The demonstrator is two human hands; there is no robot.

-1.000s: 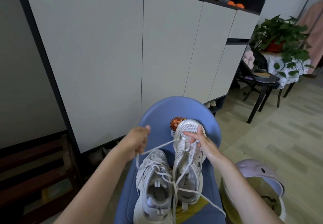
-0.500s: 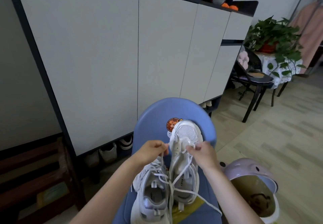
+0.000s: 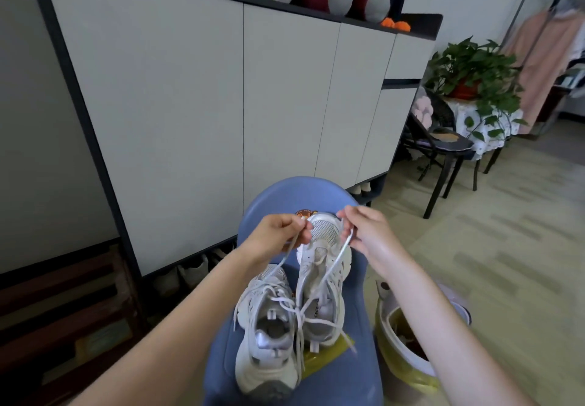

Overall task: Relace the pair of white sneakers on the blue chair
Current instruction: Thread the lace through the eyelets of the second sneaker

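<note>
Two white sneakers stand on the blue chair (image 3: 285, 196). The left sneaker (image 3: 269, 326) lies flat, its laces loosely crossed. Leaning against the chair back is the right sneaker (image 3: 323, 279), toe up. My left hand (image 3: 278, 231) pinches one end of the white lace (image 3: 332, 263) just left of that toe. To the toe's right, my right hand (image 3: 367, 231) pinches the other end. Both lace ends run down to the eyelets of the right sneaker.
A yellow plastic sheet (image 3: 326, 358) lies under the shoes. A lidded bin (image 3: 408, 351) lined with a yellow bag stands right of the chair. A tall white cabinet (image 3: 221, 104) is behind it. A black chair (image 3: 443, 149) and a potted plant (image 3: 474, 70) stand at the right.
Both hands have risen to the toe of the right sneaker and moved apart, each pulling a lace end up and outward. The camera tilted up slightly.
</note>
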